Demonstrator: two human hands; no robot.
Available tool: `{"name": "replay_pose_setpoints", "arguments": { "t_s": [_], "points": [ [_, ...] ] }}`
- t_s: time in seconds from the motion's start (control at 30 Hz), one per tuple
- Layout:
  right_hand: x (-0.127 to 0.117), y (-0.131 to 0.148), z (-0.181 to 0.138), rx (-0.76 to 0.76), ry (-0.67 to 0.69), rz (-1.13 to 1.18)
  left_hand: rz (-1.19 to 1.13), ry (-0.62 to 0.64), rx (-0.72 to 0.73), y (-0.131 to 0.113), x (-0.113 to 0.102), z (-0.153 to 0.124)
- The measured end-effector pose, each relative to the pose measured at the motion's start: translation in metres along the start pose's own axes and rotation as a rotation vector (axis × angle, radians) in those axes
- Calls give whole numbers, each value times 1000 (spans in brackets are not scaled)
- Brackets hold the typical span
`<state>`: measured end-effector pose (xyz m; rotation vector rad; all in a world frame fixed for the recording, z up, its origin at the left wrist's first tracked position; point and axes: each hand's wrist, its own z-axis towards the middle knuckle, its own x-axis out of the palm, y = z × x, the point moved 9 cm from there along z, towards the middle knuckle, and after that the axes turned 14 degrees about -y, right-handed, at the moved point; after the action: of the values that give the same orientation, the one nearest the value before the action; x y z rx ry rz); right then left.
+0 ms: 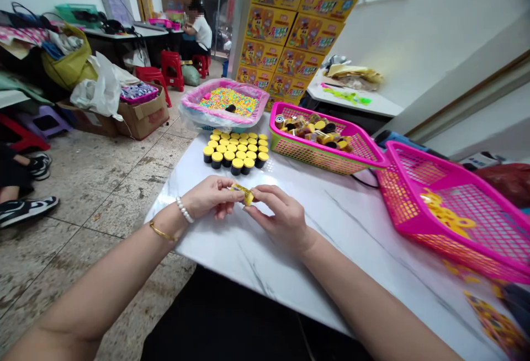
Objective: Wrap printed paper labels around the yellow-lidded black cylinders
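Between my two hands, just above the white marbled table [331, 223], is a small yellow printed wrapper [247, 196]; whether a cup is inside it I cannot tell. My left hand [213, 196], with a pearl bracelet and a gold bangle at the wrist, pinches its left end. The fingers and thumb of my right hand [279, 214] close on its right end. Just beyond my hands, several small black cups with yellow lids [237, 163] stand upright in close rows.
A pink-rimmed tub [188, 101] of colourful candy beads stands at the back. Right of it, a pink basket [360, 157] holds wrapped cups. Another pink basket [397, 206] holds yellow rings [445, 214]. Yellow cartons [269, 24] are stacked behind. A person [202, 30] sits far back.
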<state>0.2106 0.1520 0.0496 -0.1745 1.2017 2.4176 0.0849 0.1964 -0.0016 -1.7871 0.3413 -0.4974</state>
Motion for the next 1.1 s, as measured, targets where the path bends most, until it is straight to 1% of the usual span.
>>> {"name": "replay_pose_setpoints", "arguments": {
  "t_s": [0.07, 0.13, 0.2, 0.3, 0.37, 0.43, 0.53, 0.57, 0.67, 0.77, 0.87, 0.97, 1.03, 1.1],
  "points": [
    [5, -15, -4, 259, -23, 121, 16, -13, 57, -7, 0, 0],
    [16, -30, -12, 534, -25, 260, 41, -37, 124, -14, 0, 0],
    [25, -40, -18, 728, -10, 349, 72, -48, 151, -16, 0, 1],
    [31, -53, -22, 885, 24, 421, 82, -104, 144, -12, -5, 3],
    [30, -58, -22, 916, 53, 453, 26, -155, 146, -10, -10, 5],
    [28, -60, -20, 886, 84, 465, -28, -173, 142, -7, -12, 7],
    [29, -54, -19, 792, 144, 469, -7, -163, 89, 1, -12, 9],
    [29, -52, -18, 753, 144, 461, -1, -161, 65, 4, -12, 10],
    [25, -43, -16, 636, 58, 449, -80, -89, 8, 5, -5, 9],
    [22, -37, -16, 576, -26, 481, -140, -6, -43, 6, 3, 6],
    [19, -30, -14, 500, -52, 454, -59, -28, -136, 16, 3, 6],
    [15, -17, -10, 307, -25, 341, -7, -76, -184, 19, 0, 5],
    [13, -8, -9, 166, -5, 252, -15, -58, -194, 17, 2, 3],
    [10, -2, -11, 77, -23, 202, -35, -29, -208, 15, 5, 1]
  ]
}}
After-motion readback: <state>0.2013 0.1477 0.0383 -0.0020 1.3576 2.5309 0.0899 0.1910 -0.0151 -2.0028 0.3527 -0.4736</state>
